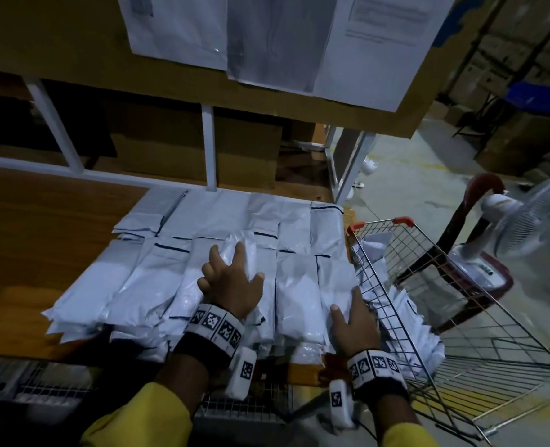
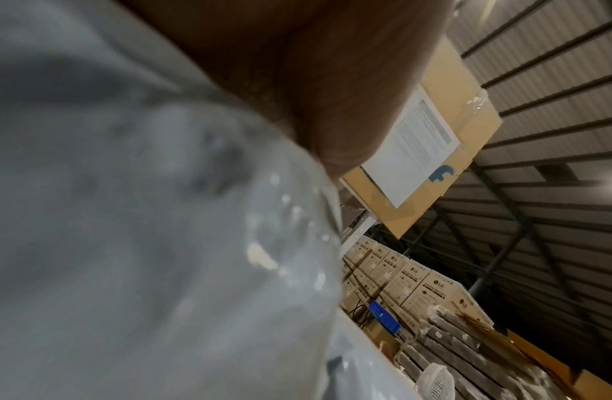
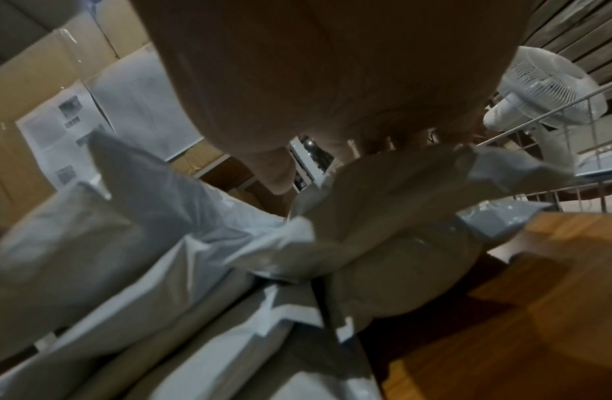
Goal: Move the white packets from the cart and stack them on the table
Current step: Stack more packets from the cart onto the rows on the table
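Note:
Several white packets (image 1: 144, 279) lie stacked in rows on the wooden table (image 1: 41, 227). My left hand (image 1: 231, 279) rests flat with spread fingers on a middle packet (image 1: 235, 253), which fills the left wrist view as a blurred grey packet (image 2: 143, 243). At the stack's right edge, my right hand (image 1: 352, 321) lies with straight fingers on the rightmost packet (image 1: 338, 285); the right wrist view shows that packet (image 3: 383, 216) under the palm. More white packets (image 1: 402, 311) remain in the wire cart (image 1: 444, 285) to the right.
A white shelf frame (image 1: 209, 146) and a cardboard board with taped papers (image 1: 267, 43) stand behind the table. A white fan (image 1: 531, 217) on a red chair (image 1: 483, 188) sits right of the cart. Stacked boxes (image 2: 417, 278) fill the background.

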